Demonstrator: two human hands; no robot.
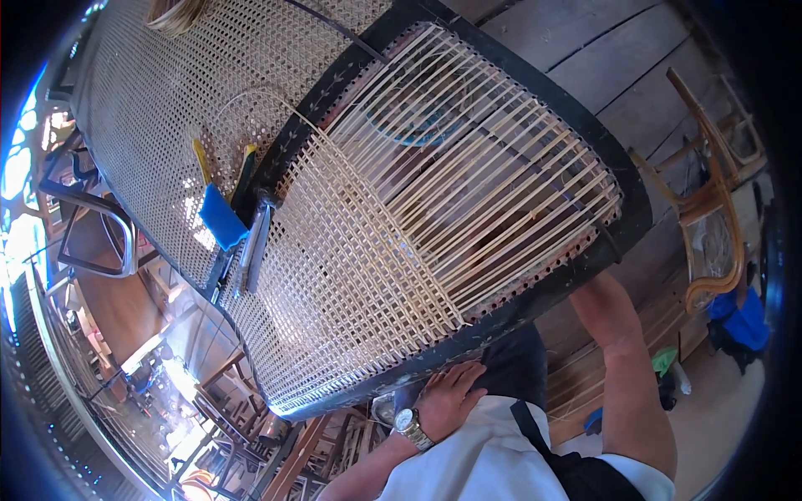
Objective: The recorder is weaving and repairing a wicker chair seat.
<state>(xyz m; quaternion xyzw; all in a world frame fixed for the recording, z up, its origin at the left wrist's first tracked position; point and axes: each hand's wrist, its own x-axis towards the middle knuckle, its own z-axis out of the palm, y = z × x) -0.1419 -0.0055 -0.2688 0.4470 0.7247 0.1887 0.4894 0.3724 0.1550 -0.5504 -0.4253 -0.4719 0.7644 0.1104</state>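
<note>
A black-framed panel lies before me, its near-left part covered with woven cane mesh. Across the far-right part run pale parallel strands with open gaps between them. My left hand, a metal watch at its wrist, lies flat by the panel's near edge, fingers stretched out and holding nothing. My right hand reaches beneath the panel and shows only in part between the strands; its fingers cannot be made out. One loose cane strand arches over the far mesh.
Beyond the frame spreads a larger caned panel, bearing a cane coil, a blue flat piece by yellow-handled tools, and slim metal tools. Below the strands sits a blue-rimmed basin. A wooden chair frame stands right.
</note>
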